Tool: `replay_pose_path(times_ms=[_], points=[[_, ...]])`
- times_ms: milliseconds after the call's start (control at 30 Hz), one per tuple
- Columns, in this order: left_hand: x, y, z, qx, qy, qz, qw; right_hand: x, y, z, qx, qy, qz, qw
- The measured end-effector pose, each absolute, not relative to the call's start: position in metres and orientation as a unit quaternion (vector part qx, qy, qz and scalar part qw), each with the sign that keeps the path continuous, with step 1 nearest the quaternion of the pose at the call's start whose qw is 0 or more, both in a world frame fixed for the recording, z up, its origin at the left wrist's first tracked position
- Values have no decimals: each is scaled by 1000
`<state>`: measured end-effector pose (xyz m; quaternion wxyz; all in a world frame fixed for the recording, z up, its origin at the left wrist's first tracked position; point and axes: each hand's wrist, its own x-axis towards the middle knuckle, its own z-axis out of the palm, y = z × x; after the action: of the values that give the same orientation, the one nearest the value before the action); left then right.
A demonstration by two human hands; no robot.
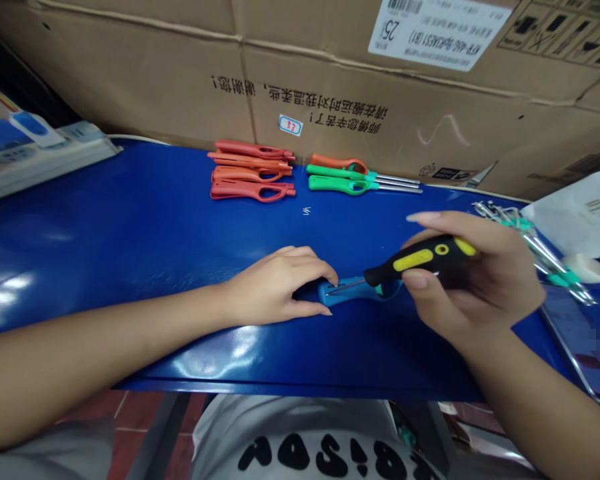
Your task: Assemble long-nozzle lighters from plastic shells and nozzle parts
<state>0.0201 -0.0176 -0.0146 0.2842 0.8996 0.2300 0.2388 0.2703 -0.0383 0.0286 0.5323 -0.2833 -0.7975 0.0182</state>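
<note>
My left hand (290,283) grips the end of a blue lighter (353,293) between thumb and fingers, holding it flat on the table. In my right hand (485,287) is a black and yellow screwdriver (413,260), tilted so its metal tip rests at the blue lighter's handle near my left fingertips. Part of the lighter's far end is hidden behind my right hand. Beyond my hands lie red and orange lighter casings (253,190) and, to their right, green and orange lighters (337,183) with metal rods. A few tiny pale pieces (307,211) lie nearer me.
A large cardboard box (180,80) stands along the table's back edge. At the left is a white power strip (45,160) with a plug. Metal lighter rods (545,247) with green parts lie at the right, near a white bag (580,213) and a dark, glossy flat object.
</note>
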Motion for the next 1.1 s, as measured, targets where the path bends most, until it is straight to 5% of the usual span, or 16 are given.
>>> replay_pose_path(times_ms=[133,300,500,667,833,1000,1100], points=[[20,-18,-15,900,230,234,287,268,-42,29,-282,-792,193,505],[20,-17,-15,899,230,230,292,270,-43,31,-292,-801,1,522],[20,-17,-15,900,222,230,297,267,-43,31,-275,-802,204,490],[19,-17,-16,899,217,234,299,268,-43,31,-283,-815,51,503],[20,-17,-16,899,217,235,298,265,-44,30,-278,-808,176,488],[20,-17,-15,898,221,233,302,269,-43,30,-274,-822,60,495],[20,-16,-16,898,218,234,301,267,-45,30,-282,-814,121,492]])
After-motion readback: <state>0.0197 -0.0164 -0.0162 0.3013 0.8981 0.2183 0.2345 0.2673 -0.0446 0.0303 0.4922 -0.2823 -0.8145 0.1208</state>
